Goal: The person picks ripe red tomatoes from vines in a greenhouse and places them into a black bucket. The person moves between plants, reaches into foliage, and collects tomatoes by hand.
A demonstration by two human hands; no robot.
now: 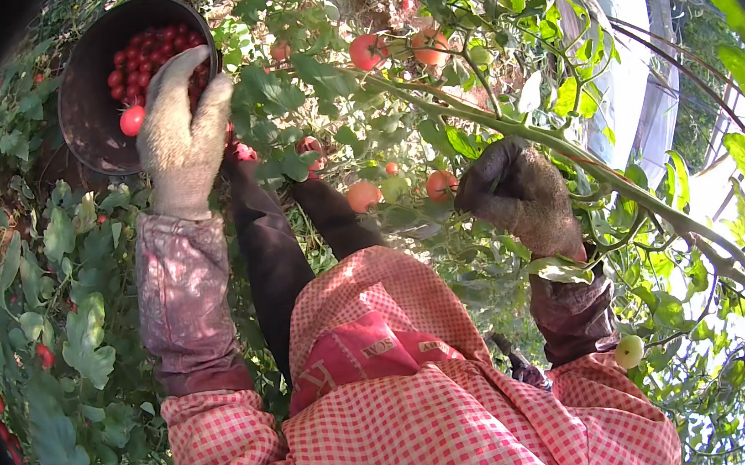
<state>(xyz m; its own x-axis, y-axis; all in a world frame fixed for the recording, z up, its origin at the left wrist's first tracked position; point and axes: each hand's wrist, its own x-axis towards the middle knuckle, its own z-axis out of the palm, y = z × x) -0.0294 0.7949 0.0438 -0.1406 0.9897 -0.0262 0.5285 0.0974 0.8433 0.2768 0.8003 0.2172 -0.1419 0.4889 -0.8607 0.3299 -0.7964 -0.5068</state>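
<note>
My left hand (178, 127), in a pale knit glove, reaches over the near right rim of a dark bucket (99, 119) partly filled with red cherry tomatoes (143, 62). One larger red tomato (133, 120) lies beside its wrist side; what the fingers hold, if anything, is hidden. My right hand (513, 192), in a dark soiled glove, has its fingers curled at a tomato truss beneath a thick vine stem. A ripe red tomato (441, 185) hangs just left of its fingertips, with an orange-red tomato (363, 196) and a green tomato (395, 188) further left.
A thick tomato stem (570, 151) slants across the right side. Red tomatoes (368, 52) hang above it, and a green one (629, 351) is near my right sleeve. Dense tomato foliage (72, 322) fills the left. Pale plastic sheeting (613, 46) stands at the upper right.
</note>
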